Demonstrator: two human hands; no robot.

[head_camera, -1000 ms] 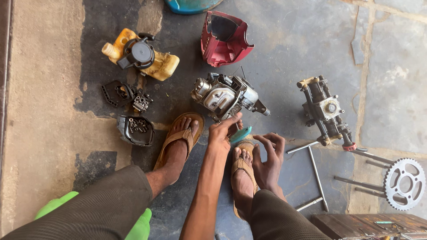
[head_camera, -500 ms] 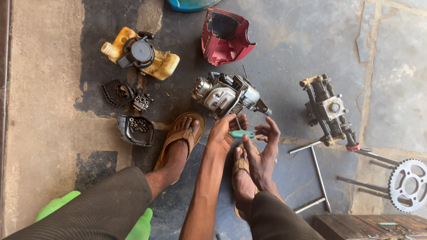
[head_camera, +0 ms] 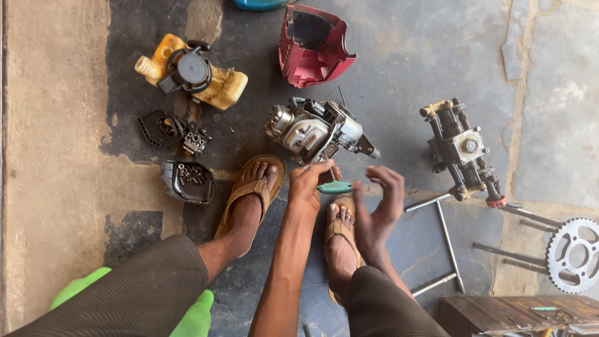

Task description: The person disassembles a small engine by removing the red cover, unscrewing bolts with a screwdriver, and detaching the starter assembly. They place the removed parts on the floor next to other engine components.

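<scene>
While the person sits on a green seat [head_camera: 193, 315] with both feet in brown sandals [head_camera: 253, 190] on the concrete floor [head_camera: 62, 187], the left hand [head_camera: 309, 184] reaches out between the knees, its fingers [head_camera: 321, 168] clenched round the teal handle of a small screwdriver [head_camera: 337, 186] that lies level just above the right foot. Beside it the right hand [head_camera: 377, 209] hangs open, fingers spread and released, touching nothing, a little blurred. Just beyond the left hand sits a small grey engine [head_camera: 318, 131], its near edge right at the knuckles. Left of the left foot lies a dark cover [head_camera: 187, 181] holding loose bolts, with a black gasket plate [head_camera: 159, 128] and a small carburettor [head_camera: 194, 140] further out. To the right stand a pump block [head_camera: 462, 146], thin steel rods [head_camera: 446, 231] and a toothed sprocket [head_camera: 574, 253]. Farthest off are a yellow fuel tank [head_camera: 190, 72] and a red shroud [head_camera: 312, 47].
</scene>
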